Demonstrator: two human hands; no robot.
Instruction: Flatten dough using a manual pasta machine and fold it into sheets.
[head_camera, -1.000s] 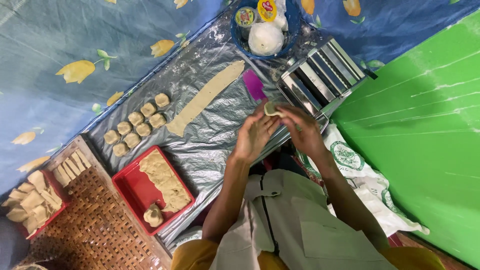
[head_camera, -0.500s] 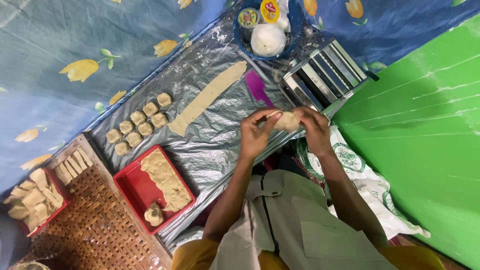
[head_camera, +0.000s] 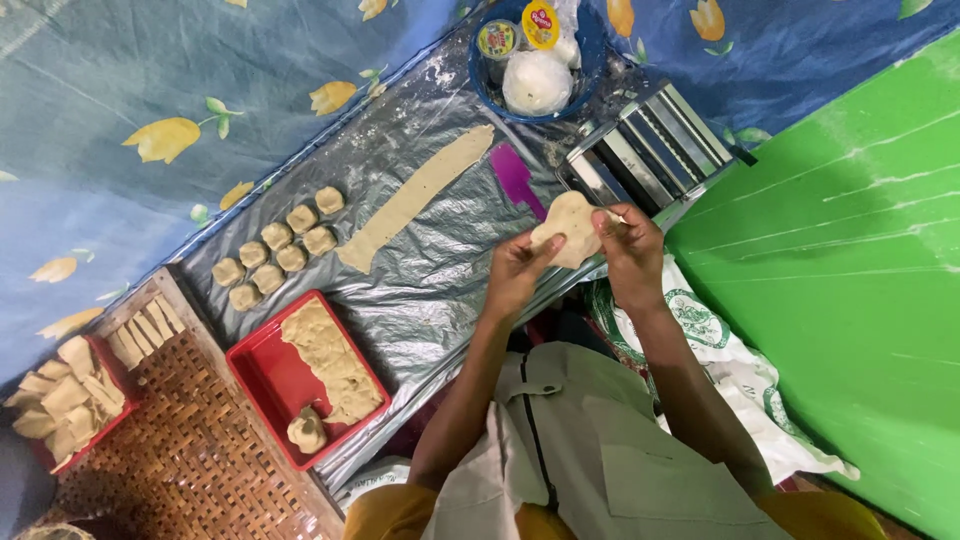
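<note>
Both hands meet over the near edge of the foil-covered worktop (head_camera: 420, 290), holding one flattened piece of dough (head_camera: 566, 226) between them. The left hand (head_camera: 515, 272) pinches the dough's lower left rim, its grip closed on it with thumb and fingertips; the right hand (head_camera: 630, 250) has its grip closed on the right side, fingers curled over the top edge. The dough is lifted clear of the foil, just in front of the metal roller machine (head_camera: 645, 150) at the worktop's right end. A purple scraper (head_camera: 518, 178) lies just beside it on the foil. Towards the middle lies a long dough strip (head_camera: 415, 198), with a cluster of small dough balls (head_camera: 278, 248) near the left end. A blue bowl (head_camera: 535, 60) stands at the far right corner, and a red tray (head_camera: 270, 375) with dough sits at the near left.
</note>
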